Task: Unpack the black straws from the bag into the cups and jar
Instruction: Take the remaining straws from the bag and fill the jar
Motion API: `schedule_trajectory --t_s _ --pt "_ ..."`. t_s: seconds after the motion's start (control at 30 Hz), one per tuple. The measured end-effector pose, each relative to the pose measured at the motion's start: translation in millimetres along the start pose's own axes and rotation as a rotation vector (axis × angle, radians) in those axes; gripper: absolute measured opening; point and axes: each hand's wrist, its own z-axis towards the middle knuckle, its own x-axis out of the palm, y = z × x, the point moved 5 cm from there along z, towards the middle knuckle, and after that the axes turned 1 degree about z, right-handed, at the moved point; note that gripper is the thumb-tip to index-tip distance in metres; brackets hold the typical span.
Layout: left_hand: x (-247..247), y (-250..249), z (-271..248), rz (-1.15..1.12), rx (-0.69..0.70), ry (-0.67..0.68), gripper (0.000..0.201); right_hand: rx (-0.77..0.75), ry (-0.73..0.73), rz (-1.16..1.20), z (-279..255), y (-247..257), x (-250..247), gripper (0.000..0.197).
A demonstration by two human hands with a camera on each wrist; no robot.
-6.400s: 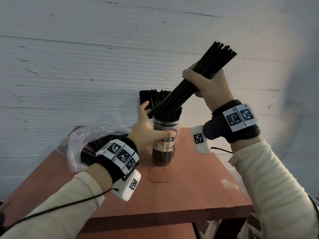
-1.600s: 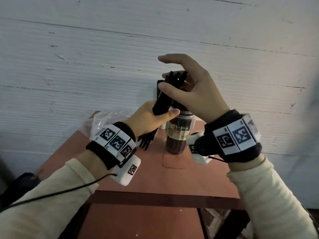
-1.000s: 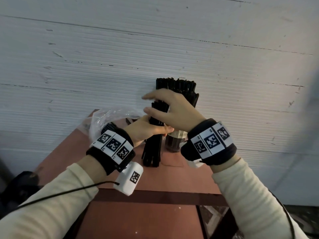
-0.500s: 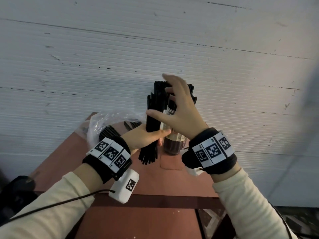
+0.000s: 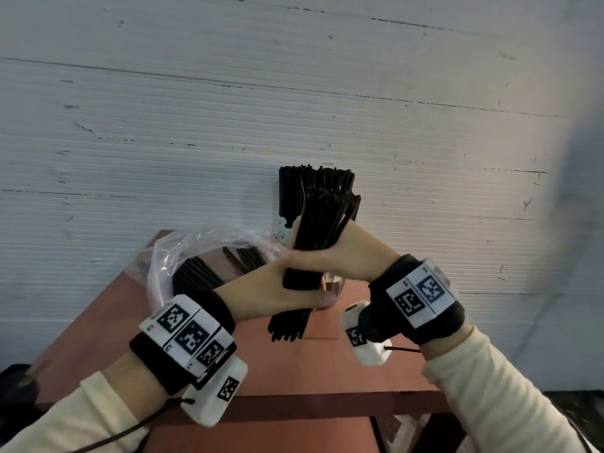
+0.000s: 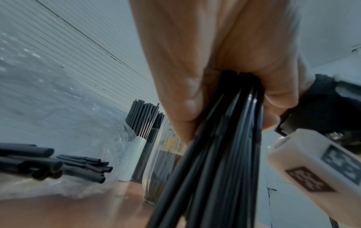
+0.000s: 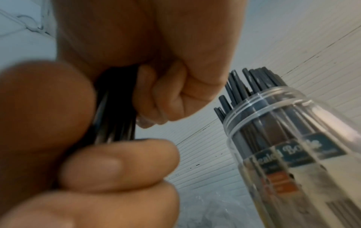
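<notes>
A bundle of black straws (image 5: 327,220) stands nearly upright above the table, held by both hands. My left hand (image 5: 277,289) grips its lower part, and my right hand (image 5: 330,256) grips it just above. In the wrist views the fingers of each hand curl round the straws (image 6: 215,154) (image 7: 115,108). Behind the bundle a white cup (image 5: 281,231) is full of straws. The clear labelled jar (image 7: 293,154), also holding straws, is mostly hidden by my hands in the head view. The clear plastic bag (image 5: 183,253) lies at the left with more straws (image 6: 58,166) inside.
Everything stands on a small reddish-brown table (image 5: 327,371) pushed against a white ribbed wall (image 5: 294,109). The table's front edge runs just below my wrists. A dark object (image 5: 16,384) sits low at the far left.
My right hand, spread open beside the bundle half a second ago, has wrapped its fingers round the straws just above my left hand. The left hand keeps its grip.
</notes>
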Motion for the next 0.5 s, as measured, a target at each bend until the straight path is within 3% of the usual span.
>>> schedule_trajectory --t_s 0.07,0.13,0.2,0.37,0.5 --pt "-6 -1 9 -0.053 0.041 -0.183 0.048 -0.002 -0.111 0.065 1 1 -26 0.013" --pt "-15 1 17 -0.100 0.079 -0.401 0.074 -0.007 -0.248 0.127 4 2 -57 0.011" --pt "-21 12 32 -0.096 0.066 -0.522 0.098 -0.005 -0.380 0.198 8 -2 -86 0.013" --pt "-16 26 71 -0.297 0.034 -0.463 0.129 0.019 -0.538 0.366 22 -20 -126 0.019" --pt "-19 30 86 -0.225 -0.010 -0.406 0.124 0.073 -0.553 0.336 33 -36 -134 0.014"
